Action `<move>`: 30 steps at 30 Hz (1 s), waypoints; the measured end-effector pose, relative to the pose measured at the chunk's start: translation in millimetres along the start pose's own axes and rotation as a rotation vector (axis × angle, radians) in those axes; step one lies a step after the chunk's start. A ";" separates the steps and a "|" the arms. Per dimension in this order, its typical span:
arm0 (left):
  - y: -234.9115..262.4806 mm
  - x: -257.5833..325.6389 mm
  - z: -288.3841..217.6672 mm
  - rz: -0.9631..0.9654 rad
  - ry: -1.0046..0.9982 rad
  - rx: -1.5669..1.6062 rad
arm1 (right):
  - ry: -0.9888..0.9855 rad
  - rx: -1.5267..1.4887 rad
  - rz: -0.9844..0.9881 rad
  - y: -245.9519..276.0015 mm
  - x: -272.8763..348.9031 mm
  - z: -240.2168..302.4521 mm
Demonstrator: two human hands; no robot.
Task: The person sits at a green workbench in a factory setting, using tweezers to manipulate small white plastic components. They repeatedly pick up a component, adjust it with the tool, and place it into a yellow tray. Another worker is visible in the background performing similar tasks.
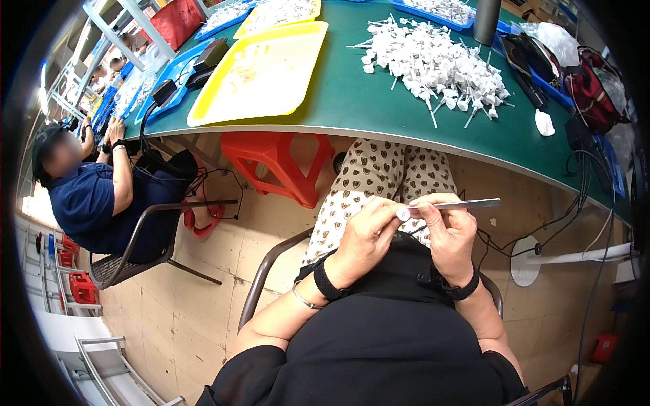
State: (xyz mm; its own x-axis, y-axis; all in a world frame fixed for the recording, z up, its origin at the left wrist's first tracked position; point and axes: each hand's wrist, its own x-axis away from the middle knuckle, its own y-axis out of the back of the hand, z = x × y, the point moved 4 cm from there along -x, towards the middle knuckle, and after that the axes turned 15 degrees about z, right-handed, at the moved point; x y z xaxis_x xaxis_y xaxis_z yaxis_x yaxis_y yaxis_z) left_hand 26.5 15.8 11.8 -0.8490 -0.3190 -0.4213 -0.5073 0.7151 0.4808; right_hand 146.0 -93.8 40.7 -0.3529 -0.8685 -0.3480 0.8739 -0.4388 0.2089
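Above my lap, my left hand point(364, 237) pinches a small round white plastic piece point(403, 214) between thumb and fingertips. My right hand point(452, 237) is closed on a slim flat metal tool point(484, 203), possibly tweezers, whose long end sticks out to the right. The tool's other end lies close to the white piece; the fingers hide whether they touch. On the green table point(365, 101) ahead, a large heap of small white plastic pieces with thin stems point(437, 64) is spread out. A yellow tray point(288, 81) with a few small bits in it sits left of the heap.
A red stool point(274, 159) stands under the table. To the left, a seated co-worker point(88, 196) handles pieces by blue trays point(177, 68). A dark cylinder point(486, 24), a dark red bag point(596, 91) and hanging cables point(575, 203) are on the right.
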 end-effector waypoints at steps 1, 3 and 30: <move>0.3 -0.1 -0.8 0.004 0.006 0.009 | -0.002 -0.015 -0.004 0.3 -0.1 0.4; 0.2 -0.1 -1.0 0.009 0.007 0.017 | -0.013 -0.008 -0.002 0.8 -0.1 0.4; 0.1 -0.5 4.1 0.009 -0.015 0.113 | -0.041 0.011 0.096 6.8 -2.0 0.8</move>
State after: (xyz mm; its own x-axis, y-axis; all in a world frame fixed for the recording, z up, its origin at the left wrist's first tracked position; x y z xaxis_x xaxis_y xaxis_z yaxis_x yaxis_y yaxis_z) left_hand 27.4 18.6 8.9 -0.8505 -0.3037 -0.4295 -0.4794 0.7835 0.3954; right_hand 152.4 -95.2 43.6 -0.2809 -0.9153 -0.2885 0.9007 -0.3552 0.2500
